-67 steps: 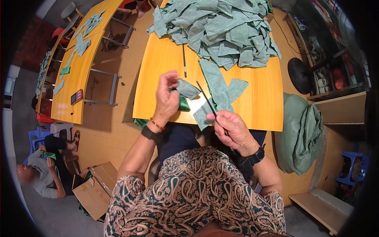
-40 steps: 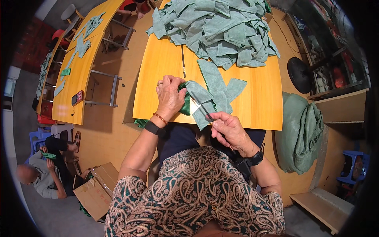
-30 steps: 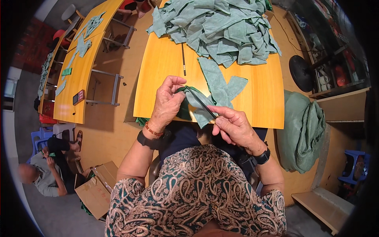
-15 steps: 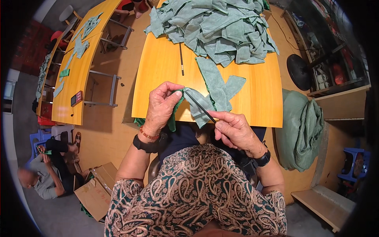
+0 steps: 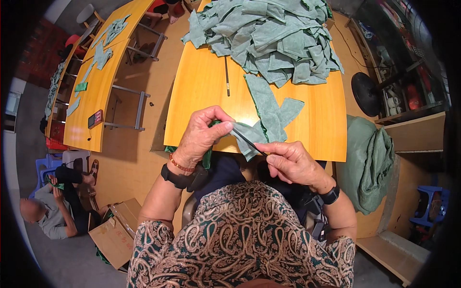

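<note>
tabletop (image 5: 317,129): left hand (image 5: 204,129) (seemingly) nearer stick (image 5: 248,141)

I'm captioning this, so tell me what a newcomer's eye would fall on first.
Probably the heap of grey-green cloth on the far end of the table. Next, at the near edge, the left hand pinches a strip and the right hand holds a black stick slanting toward the left hand. A green sack sits right of the table.
</note>
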`<state>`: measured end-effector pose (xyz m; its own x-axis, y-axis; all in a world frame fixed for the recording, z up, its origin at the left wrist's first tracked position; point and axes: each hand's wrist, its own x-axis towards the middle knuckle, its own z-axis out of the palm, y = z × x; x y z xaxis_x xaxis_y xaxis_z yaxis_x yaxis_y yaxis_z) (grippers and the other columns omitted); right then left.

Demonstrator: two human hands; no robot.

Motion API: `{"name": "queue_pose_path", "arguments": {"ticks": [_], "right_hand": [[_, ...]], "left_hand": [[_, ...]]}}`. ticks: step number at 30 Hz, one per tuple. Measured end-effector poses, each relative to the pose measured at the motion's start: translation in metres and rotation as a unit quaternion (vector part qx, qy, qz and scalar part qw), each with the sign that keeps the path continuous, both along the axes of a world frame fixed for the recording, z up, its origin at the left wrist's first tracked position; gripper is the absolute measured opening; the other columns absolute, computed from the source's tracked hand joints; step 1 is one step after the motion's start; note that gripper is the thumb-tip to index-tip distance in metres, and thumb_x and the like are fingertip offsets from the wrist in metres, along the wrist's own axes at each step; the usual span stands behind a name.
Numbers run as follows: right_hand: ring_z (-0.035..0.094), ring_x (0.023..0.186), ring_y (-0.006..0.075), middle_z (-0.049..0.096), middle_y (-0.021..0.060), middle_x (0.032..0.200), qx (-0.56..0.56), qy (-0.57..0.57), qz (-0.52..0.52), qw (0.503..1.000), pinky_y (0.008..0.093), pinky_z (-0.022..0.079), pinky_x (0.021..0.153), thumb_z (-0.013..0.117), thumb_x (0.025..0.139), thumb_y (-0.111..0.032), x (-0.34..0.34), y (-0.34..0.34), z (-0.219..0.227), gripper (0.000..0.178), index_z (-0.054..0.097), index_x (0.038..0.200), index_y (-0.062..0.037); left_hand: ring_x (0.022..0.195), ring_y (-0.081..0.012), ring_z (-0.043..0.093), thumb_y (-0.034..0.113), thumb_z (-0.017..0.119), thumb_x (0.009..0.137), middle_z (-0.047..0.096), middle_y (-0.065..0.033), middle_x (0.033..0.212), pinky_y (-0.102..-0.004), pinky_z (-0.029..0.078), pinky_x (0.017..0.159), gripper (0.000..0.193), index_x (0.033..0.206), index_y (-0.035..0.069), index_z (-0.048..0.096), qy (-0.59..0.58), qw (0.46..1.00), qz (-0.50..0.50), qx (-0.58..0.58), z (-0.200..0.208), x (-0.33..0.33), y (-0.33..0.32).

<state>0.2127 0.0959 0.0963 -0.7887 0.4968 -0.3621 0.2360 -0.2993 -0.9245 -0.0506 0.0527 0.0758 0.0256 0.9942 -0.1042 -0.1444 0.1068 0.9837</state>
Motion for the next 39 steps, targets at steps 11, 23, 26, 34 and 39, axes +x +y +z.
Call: {"name": "queue_pose_path", "arguments": {"ticks": [11,23,26,34,39], "right_hand": [[0.047,0.051,0.0019,0.061,-0.002,0.069,0.037,0.026,-0.086,0.995,0.0186,0.04,0.047,0.051,0.1,-0.007,-0.013,-0.016,-0.006,0.036,0.057,0.136,-0.0095],[0.047,0.047,0.0027,0.063,0.001,0.069,-0.055,0.066,-0.052,0.995,0.0183,0.038,0.042,0.052,0.1,-0.006,-0.006,-0.012,-0.014,0.037,0.056,0.136,-0.0088],[0.046,0.046,0.0023,0.06,-0.0005,0.067,-0.019,0.063,-0.049,0.997,0.0182,0.036,0.041,0.054,0.099,-0.007,-0.006,-0.012,-0.012,0.036,0.057,0.135,-0.0053],[0.041,0.042,0.0022,0.06,0.0003,0.075,-0.08,0.11,-0.231,0.963,0.0167,0.032,0.039,0.07,0.089,-0.008,-0.006,0.004,-0.01,0.03,0.059,0.115,0.0028],[0.046,0.047,0.0021,0.059,-0.0012,0.072,-0.081,0.178,-0.244,0.95,0.0173,0.032,0.039,0.072,0.087,-0.007,-0.029,0.012,-0.007,0.016,0.059,0.095,-0.0029]], "left_hand": [[0.066,-0.0061,0.048,0.01,0.071,0.086,0.06,-0.0024,0.086,-0.02,0.037,0.056,0.051,0.127,0.008,0.041,-0.109,0.99,0.088,0.018,0.003,0.022,-0.013],[0.069,-0.0042,0.052,0.01,0.064,0.093,0.061,0.0021,0.082,-0.019,0.044,0.063,0.008,0.095,0.004,0.06,0.004,0.991,0.099,0.086,-0.004,0.011,-0.005],[0.069,-0.0038,0.052,0.01,0.067,0.092,0.062,0.0018,0.081,-0.0191,0.043,0.062,0.009,0.095,0.005,0.059,-0.005,0.996,0.071,0.053,-0.008,0.006,-0.005],[0.066,-0.0131,0.061,0.005,0.062,0.089,0.07,-0.0125,0.091,-0.0218,0.048,0.063,0.021,0.105,0.006,0.05,-0.305,0.951,0.041,-0.042,0.001,0.016,-0.005],[0.073,-0.0145,0.063,0.008,0.063,0.088,0.068,-0.0133,0.092,-0.0236,0.052,0.069,0.023,0.106,0.007,0.05,-0.225,0.972,0.059,-0.029,0.005,0.033,0.0]]}}
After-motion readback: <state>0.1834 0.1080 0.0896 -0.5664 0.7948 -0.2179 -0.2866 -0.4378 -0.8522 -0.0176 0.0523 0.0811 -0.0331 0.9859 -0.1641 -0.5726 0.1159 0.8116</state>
